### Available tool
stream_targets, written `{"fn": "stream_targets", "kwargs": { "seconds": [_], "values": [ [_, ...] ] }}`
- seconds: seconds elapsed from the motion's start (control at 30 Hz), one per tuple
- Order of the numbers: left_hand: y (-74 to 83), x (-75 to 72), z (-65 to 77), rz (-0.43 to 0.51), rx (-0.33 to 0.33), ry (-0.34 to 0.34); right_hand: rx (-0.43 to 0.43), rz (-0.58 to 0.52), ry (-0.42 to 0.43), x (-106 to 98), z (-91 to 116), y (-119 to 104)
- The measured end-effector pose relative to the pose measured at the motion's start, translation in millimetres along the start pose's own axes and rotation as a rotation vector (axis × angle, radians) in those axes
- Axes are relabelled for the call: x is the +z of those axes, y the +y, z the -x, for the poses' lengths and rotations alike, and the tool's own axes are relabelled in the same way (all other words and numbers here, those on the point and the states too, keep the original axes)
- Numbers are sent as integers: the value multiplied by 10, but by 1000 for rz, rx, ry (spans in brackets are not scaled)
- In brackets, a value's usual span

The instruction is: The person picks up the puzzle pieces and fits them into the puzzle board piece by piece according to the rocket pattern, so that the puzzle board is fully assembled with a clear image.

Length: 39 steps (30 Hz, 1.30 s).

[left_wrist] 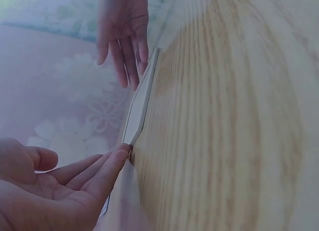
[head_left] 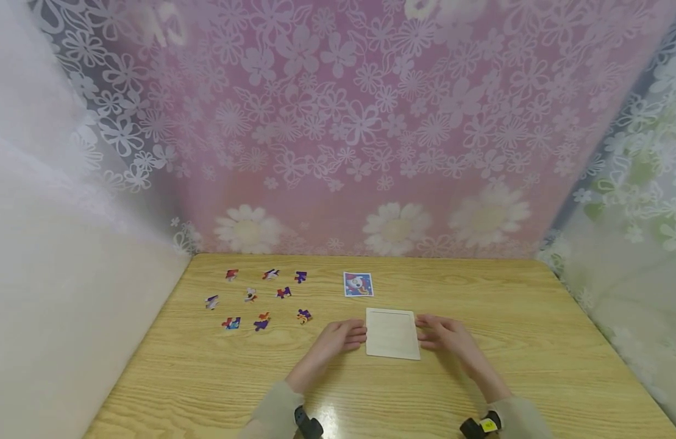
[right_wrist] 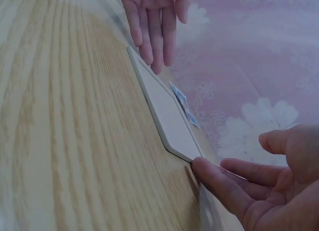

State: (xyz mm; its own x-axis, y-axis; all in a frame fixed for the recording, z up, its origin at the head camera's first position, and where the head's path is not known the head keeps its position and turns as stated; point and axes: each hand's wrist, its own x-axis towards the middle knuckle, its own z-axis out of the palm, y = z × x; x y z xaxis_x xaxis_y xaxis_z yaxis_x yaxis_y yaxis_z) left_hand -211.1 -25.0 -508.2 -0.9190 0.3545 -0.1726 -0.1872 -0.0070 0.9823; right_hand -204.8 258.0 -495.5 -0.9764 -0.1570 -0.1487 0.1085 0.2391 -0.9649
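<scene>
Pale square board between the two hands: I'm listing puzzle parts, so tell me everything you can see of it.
The pale, thin, square board looks like unpainted wood, with rounded corners and a low rim around a plain recess. It lies flat on the yellowish wood-grain table. Fingers of the left hand touch its left edge; those of the right hand touch its right.

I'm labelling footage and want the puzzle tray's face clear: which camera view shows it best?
The head view: the puzzle tray shows whole from above, between the left hand and the right hand. Both wrist views show it at a low slant, its face squeezed narrow.
</scene>
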Motion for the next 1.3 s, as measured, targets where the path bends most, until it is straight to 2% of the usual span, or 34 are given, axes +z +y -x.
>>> {"fn": "stream_targets", "kwargs": {
  "seconds": [0.6, 1.3],
  "values": [
    [-32, -227, 93, -32, -10, 27, -2, -4, -55, 187, -85, -65],
    [-59, -367, 163, -50, -8, 25, -4, 2, -81, 291, -180, -73]
  ]
}}
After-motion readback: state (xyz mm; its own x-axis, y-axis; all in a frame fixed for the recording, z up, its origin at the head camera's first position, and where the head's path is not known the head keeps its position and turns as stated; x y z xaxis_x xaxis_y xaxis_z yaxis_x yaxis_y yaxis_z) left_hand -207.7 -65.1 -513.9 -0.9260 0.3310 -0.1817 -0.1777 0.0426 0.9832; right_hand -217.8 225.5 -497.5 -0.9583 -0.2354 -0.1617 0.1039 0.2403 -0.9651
